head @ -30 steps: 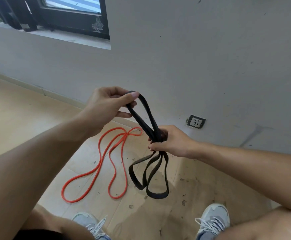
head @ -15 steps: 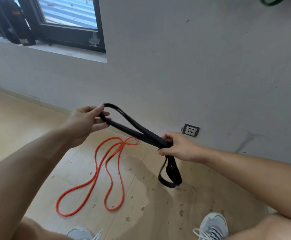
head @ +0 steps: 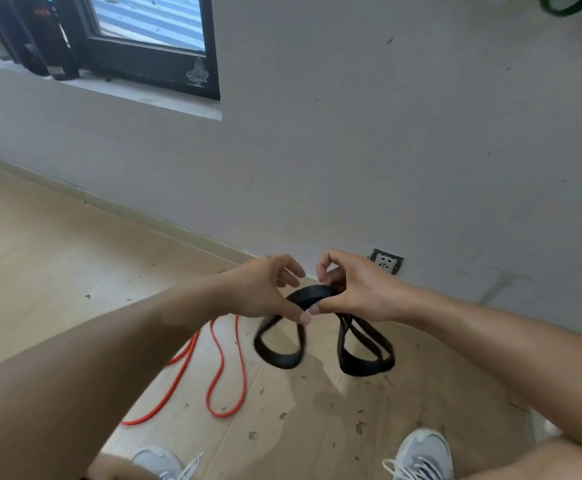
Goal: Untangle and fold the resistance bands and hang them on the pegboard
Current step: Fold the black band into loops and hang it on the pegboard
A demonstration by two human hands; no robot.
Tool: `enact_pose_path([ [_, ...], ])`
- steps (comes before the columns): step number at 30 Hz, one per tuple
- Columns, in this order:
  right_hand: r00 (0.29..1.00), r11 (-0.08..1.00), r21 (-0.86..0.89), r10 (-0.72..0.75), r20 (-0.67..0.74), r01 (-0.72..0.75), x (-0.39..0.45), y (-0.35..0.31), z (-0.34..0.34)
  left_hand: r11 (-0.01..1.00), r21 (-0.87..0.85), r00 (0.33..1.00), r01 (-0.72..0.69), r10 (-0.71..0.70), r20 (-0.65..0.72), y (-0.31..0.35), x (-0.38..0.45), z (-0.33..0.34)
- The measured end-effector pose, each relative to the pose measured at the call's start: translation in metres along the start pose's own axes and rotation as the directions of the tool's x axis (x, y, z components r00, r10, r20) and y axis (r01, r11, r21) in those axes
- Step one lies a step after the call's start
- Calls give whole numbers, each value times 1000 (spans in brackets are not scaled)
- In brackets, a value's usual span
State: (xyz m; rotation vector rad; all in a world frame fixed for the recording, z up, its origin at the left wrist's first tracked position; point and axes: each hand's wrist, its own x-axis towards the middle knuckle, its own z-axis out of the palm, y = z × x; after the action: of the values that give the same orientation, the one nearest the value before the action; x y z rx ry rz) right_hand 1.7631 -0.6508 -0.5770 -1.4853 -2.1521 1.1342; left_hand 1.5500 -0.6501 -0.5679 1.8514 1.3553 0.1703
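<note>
Hands, left (head: pixel 265 292) and right (head: pixel 355 289), each grip black band (head: pixel 312 294); no writing legible.

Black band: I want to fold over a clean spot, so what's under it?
Under the black band lies littered wood floor; the orange band lies left, partly hidden by the left hand.

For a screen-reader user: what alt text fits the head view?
Two hands hold a folded black band between them, left hand and right hand pinching it as its loops hang down. An orange band lies on the wooden floor by a grey wall.
</note>
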Motion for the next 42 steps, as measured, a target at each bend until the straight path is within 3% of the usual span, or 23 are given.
enact_pose_path([
  [7, 1000, 997, 74, -23, -8, 23, -2, -2, -4, 991, 88, 992, -101, 107, -62, 2, 3, -3],
  [13, 1000, 978, 206, -20, -12, 22, 2, 8, -4, 976, -144, 981, -163, 145, -127, 3, -2, -16],
  [16, 1000, 974, 226, 25, -13, -21, 2, 11, -3, 974, -174, 984, -144, 122, -130, -4, -2, -18],
  [20, 997, 978, 209, 17, -73, -1, 2, 9, -5, 985, -151, 989, -88, 69, -128, -12, 1, -14],
  [24, 997, 984, 179, -12, -75, 25, 1, 5, -1, 986, -108, 983, -126, 110, -147, -6, -2, -7],
  [30, 1000, 950, 312, 1, -27, 8, 2, 7, -3, 986, 46, 952, -159, 166, -257, 0, 2, -10],
  [36, 1000, 990, 140, -29, 8, 28, 3, 10, 1, 975, 147, 955, -164, 194, -224, 5, 1, -10],
  [42, 998, 988, 138, -67, 0, 66, 4, 15, 0, 969, 179, 950, -168, 207, -232, 5, 1, -11],
])
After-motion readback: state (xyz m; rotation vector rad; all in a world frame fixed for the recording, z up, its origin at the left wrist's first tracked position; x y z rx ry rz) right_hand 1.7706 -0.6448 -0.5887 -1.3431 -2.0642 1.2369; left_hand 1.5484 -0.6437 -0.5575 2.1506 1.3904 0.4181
